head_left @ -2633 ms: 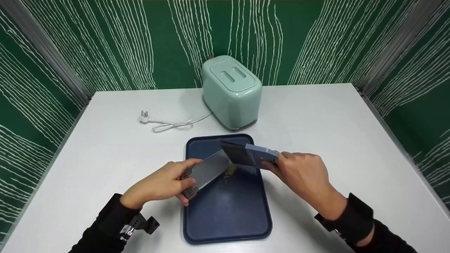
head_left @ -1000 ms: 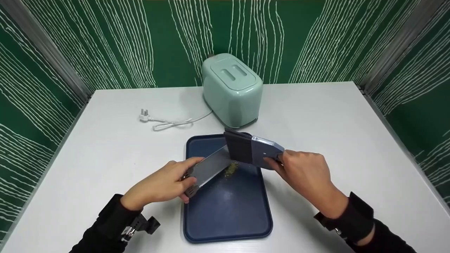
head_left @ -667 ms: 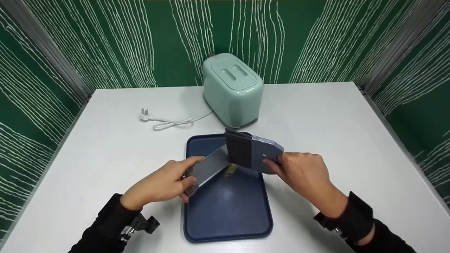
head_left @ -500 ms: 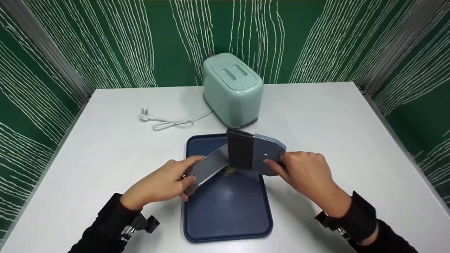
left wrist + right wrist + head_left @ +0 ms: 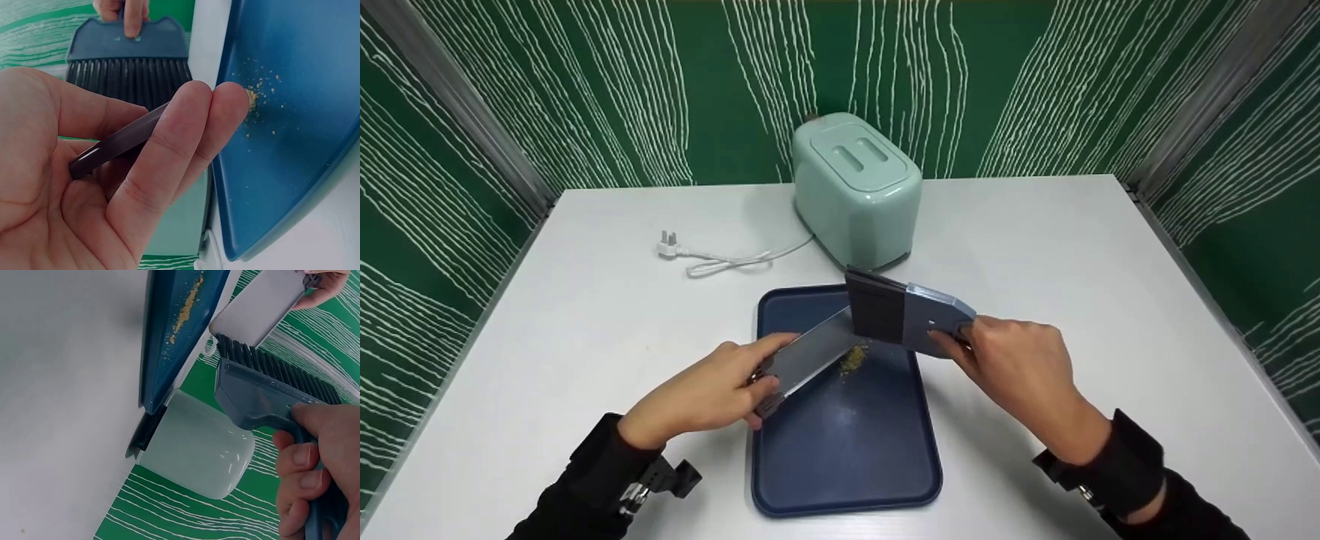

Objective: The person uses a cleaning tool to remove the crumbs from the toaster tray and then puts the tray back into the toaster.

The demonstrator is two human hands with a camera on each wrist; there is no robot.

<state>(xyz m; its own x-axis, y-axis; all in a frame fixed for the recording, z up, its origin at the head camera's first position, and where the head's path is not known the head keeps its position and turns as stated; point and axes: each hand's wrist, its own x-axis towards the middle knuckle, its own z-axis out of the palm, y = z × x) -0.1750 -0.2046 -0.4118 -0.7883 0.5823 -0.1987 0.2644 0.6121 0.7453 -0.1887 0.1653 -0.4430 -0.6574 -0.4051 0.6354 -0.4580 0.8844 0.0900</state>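
My left hand (image 5: 709, 390) holds a thin grey metal crumb tray (image 5: 810, 352) by its slotted end, tilted so the far end slopes down over the blue serving tray (image 5: 844, 457). In my right hand (image 5: 1024, 367) is a blue-grey hand brush (image 5: 253, 396), gripped by its handle. Its dark bristles (image 5: 877, 307) stand at the far end of the crumb tray; whether they touch it, I cannot tell. A small heap of yellowish crumbs (image 5: 853, 360) lies on the blue tray beneath, with loose bits scattered around, as the left wrist view shows.
A mint-green toaster (image 5: 859, 191) stands behind the blue tray on the white table (image 5: 1072, 277). Its white cord and plug (image 5: 667, 246) lie to the left. Green walls (image 5: 735, 90) with white streaks enclose the back and sides.
The brush has swung down and back up across the crumb tray's far end and is now a little higher and further right. More of the crumb heap shows. My left hand has barely moved.
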